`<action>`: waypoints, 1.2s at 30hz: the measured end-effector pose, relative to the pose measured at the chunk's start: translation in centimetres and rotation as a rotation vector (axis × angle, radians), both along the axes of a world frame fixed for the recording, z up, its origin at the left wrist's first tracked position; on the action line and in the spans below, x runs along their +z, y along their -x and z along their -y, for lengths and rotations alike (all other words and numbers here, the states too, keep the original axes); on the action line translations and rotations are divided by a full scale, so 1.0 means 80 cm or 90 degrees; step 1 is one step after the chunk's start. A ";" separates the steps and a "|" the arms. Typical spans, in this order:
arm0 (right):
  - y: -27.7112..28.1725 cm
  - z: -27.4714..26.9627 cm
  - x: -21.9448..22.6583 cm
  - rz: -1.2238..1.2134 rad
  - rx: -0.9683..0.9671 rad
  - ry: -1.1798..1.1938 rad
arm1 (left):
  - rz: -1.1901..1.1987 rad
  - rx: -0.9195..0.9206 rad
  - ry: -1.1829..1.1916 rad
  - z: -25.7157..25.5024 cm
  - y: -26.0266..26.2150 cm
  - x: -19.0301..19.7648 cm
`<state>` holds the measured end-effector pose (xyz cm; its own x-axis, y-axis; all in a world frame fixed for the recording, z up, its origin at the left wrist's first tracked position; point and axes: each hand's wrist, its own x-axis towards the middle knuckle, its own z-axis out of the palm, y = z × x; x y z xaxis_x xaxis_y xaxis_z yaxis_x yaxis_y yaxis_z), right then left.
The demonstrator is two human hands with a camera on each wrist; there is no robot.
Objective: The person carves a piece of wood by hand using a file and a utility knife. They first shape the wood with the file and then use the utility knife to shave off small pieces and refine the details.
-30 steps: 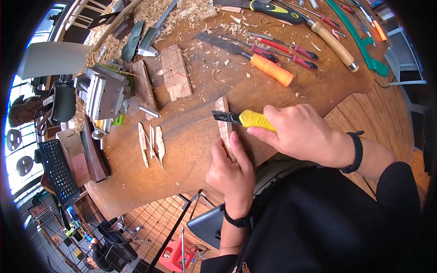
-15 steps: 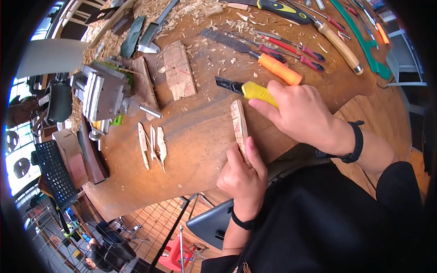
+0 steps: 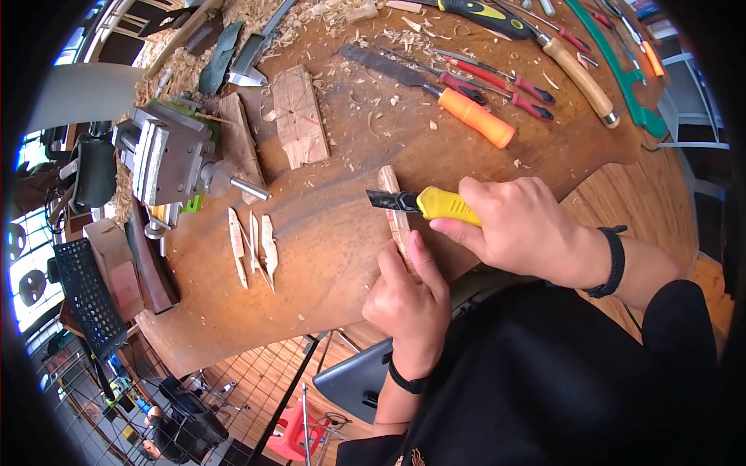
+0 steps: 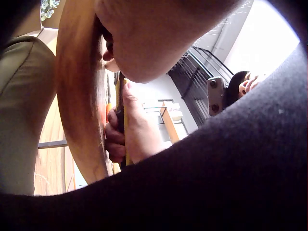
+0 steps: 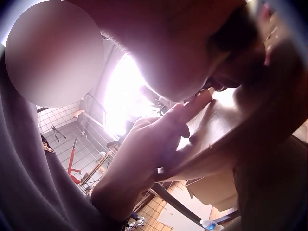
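Note:
My left hand (image 3: 408, 299) grips the near end of a narrow wooden strip (image 3: 399, 224), thumb laid along it. The strip points away from me over the worktable (image 3: 326, 272), with pencil-like lines on its face. My right hand (image 3: 521, 221) holds a yellow utility knife (image 3: 447, 205), its dark blade extended to the left and crossing the strip's upper part. In the left wrist view, the right hand (image 4: 137, 125) is curled round the knife handle beyond the table edge. The right wrist view has the left hand (image 5: 149, 139) with the strip (image 5: 198, 105) between its fingers.
Several slim carved wood pieces (image 3: 266, 245) lie left of the hands, near a metal vise (image 3: 175, 159). A marked board (image 3: 299, 116), an orange-handled chisel (image 3: 475, 116), files, a wooden-handled tool (image 3: 579, 81) and heaps of shavings (image 3: 326, 31) lie farther back.
Half a second ago the blade was lifted beyond the strip's far end; the right hand has brought it back down across the strip. The left hand and strip have shifted slightly left.

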<state>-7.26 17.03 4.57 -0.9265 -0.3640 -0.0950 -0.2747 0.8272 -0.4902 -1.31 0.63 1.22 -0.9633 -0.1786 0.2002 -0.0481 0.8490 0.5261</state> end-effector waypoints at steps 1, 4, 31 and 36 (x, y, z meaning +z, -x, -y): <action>-0.002 0.003 -0.001 -0.001 -0.004 0.001 | -0.001 -0.004 0.001 -0.002 0.000 0.001; -0.007 0.012 -0.005 -0.003 -0.039 0.011 | 0.027 0.045 -0.004 -0.008 0.003 0.006; 0.021 -0.018 -0.009 -0.072 0.017 0.032 | 0.058 0.001 -0.017 0.001 -0.007 0.012; 0.011 -0.025 0.011 0.043 0.076 0.027 | 0.055 -0.003 -0.082 0.005 -0.003 0.016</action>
<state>-8.16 19.01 5.46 -0.8682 -0.4767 -0.1379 -0.3353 0.7684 -0.5452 -1.03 0.21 2.49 -0.9770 -0.1924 0.0916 -0.0941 0.7751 0.6247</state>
